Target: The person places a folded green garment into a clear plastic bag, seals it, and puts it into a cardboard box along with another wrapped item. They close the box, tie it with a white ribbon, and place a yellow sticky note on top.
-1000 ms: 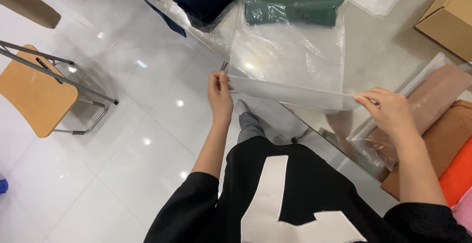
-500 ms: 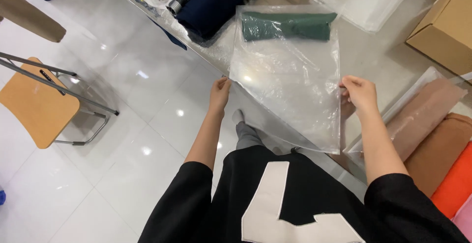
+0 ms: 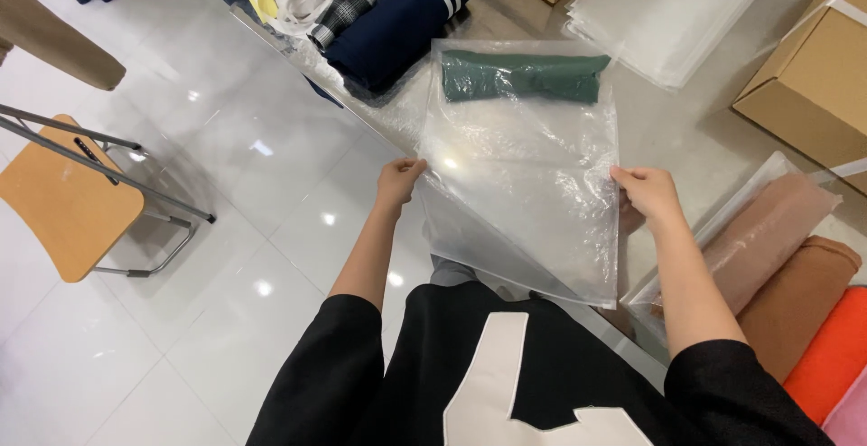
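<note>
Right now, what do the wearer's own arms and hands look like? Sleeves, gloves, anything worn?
Both hands are bare: no gloves, rings, watch or bands visible on the left hand or the right hand. Forearms are uncovered to about the elbow. Each upper arm is covered by a loose black sleeve, part of a black top with a large off-white shape on the front. No cables or markings on the arms.

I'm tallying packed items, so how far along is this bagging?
Done: the folded dark green garment lies at the far end inside the clear plastic bag. In hand: the left hand and right hand pinch the bag's side edges. Left: the near end hangs off the table edge, apparently unsealed. A navy striped garment lies unbagged.
</note>
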